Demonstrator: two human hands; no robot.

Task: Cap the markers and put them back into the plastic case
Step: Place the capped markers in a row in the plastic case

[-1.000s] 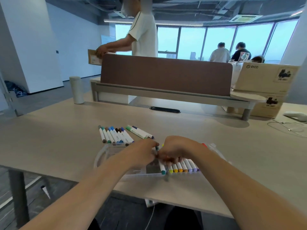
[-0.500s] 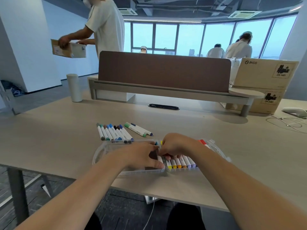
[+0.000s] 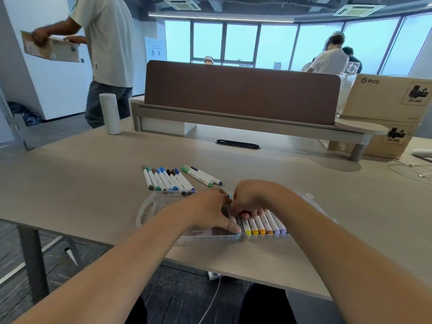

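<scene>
Both hands meet over the plastic case [image 3: 146,208] at the lower centre of the frame. The right hand [image 3: 253,198] has its fingers curled down onto the row of capped markers [image 3: 264,224] already bedded in the case's right part. The left hand [image 3: 208,213] reaches in from the left, its thumb lying along the case's near edge just beside that row. A small teal marker end [image 3: 228,195] peeks out between the two hands. Which grip actually has hold of it cannot be told, since the backs of the hands hide the fingertips.

The relation that matters is this: the row fills from the right, so the free slot lies just left of the yellow-capped marker, under the left hand. The left part of the case looks bare.

The loose markers [image 3: 167,181] lie on the table [image 3: 81,183] just above the case's far left rim, their long axes close to those of the bedded ones. A slanted pair [image 3: 202,178] lies to their right. The left hand is probably the nearer for both.
</scene>
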